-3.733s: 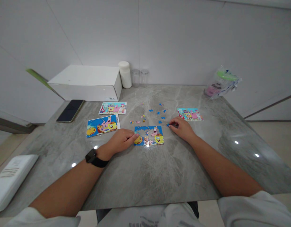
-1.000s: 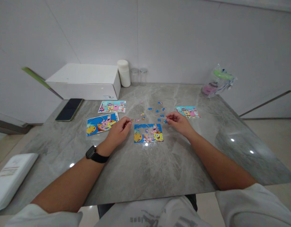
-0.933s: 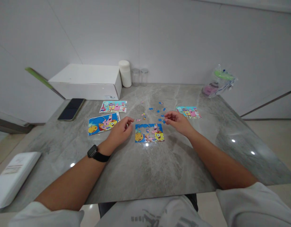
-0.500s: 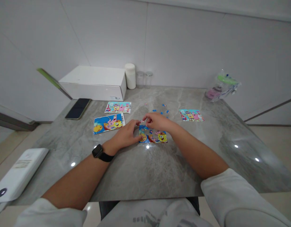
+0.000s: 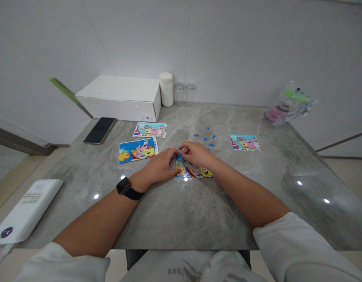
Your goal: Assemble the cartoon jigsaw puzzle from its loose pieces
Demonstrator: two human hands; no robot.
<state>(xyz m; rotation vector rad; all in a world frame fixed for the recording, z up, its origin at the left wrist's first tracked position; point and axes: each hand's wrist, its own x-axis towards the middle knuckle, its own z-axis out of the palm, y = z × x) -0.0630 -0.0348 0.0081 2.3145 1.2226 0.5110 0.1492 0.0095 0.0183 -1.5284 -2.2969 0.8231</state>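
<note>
A partly assembled jigsaw puzzle with a cartoon picture lies on the grey table in front of me, with grey gaps in its middle. My left hand rests at its left edge, thumb and forefinger spread apart along that side. Over the puzzle's upper left part, my right hand has its fingers pinched on a small puzzle piece, mostly hidden by the fingertips. Several loose blue puzzle pieces are scattered beyond the right hand. A blue picture card of a matching scene lies left of the puzzle.
Two more cartoon cards lie around, one at the back left, one at the right. A phone, white box, white bottle, two glass jars, bagged cup and white power bank stand about.
The view has shifted slightly, so things sit a little further right. My right fingertips have come down onto the puzzle's upper left part. My left hand stays at the puzzle's left edge.
</note>
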